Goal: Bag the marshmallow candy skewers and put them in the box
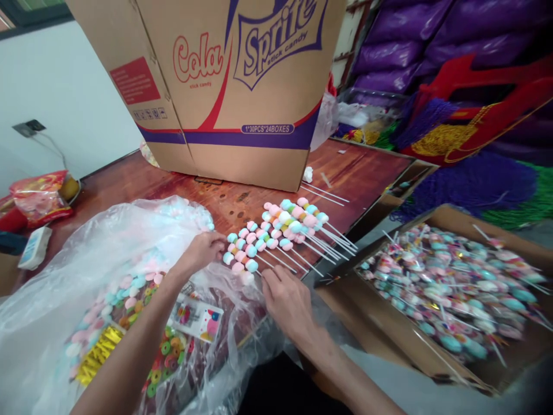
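Several marshmallow skewers [276, 230], with pastel pink, blue and white marshmallows and coloured rings on white sticks, lie in a slanted pile on the wooden table. My right hand [288, 300] is closed round the stick end of the nearest marshmallow skewer [250, 265]. At the other end of the pile, my left hand [206, 249] has its fingers pinched together beside the marshmallows; what they hold, if anything, is hidden. Below my left forearm, a clear plastic bag [142, 225] spreads around loose marshmallows [93, 314], coloured ring candies [166, 349] and gold twist ties [99, 353].
A large cardboard carton [224, 115] stands at the back of the table [233, 204]. To the right, an open cardboard box [363, 334] holds many wrapped marshmallow skewers. A red plastic chair [458, 86] and purple sacks [397, 57] are behind it. A printed card [196, 317] lies by the bag.
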Demonstrator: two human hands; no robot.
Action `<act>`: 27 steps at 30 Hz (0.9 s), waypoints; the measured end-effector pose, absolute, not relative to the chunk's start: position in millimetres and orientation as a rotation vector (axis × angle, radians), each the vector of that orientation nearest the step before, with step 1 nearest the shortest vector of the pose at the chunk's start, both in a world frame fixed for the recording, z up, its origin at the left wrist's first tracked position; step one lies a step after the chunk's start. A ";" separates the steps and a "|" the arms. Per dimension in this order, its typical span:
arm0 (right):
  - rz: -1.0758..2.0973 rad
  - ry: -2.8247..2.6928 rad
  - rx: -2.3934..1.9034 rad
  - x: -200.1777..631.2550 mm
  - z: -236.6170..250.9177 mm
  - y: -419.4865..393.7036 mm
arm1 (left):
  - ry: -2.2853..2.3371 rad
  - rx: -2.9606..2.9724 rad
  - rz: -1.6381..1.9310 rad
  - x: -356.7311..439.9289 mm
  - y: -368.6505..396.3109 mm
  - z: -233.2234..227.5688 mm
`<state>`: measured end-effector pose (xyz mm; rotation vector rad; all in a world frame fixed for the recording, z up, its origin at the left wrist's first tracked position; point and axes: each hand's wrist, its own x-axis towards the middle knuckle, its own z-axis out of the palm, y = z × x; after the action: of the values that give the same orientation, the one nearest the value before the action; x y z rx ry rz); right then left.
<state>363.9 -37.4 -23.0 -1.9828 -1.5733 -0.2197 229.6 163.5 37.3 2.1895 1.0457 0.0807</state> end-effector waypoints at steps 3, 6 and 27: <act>-0.222 -1.543 -1.942 363.5 -25.7 -36.3 | 1.150 2.265 0.119 234.6 169.8 41.1; -0.206 -1.517 -1.889 364.3 -28.8 -35.0 | 1.140 2.315 0.184 250.0 179.5 44.4; -0.114 -1.528 -1.906 368.4 -26.7 -31.1 | 0.937 2.291 0.280 341.5 218.5 23.5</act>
<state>368.4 -31.1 -26.7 -1.9063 -1.5283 -0.1137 341.5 218.5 23.5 2.2909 0.9368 0.2800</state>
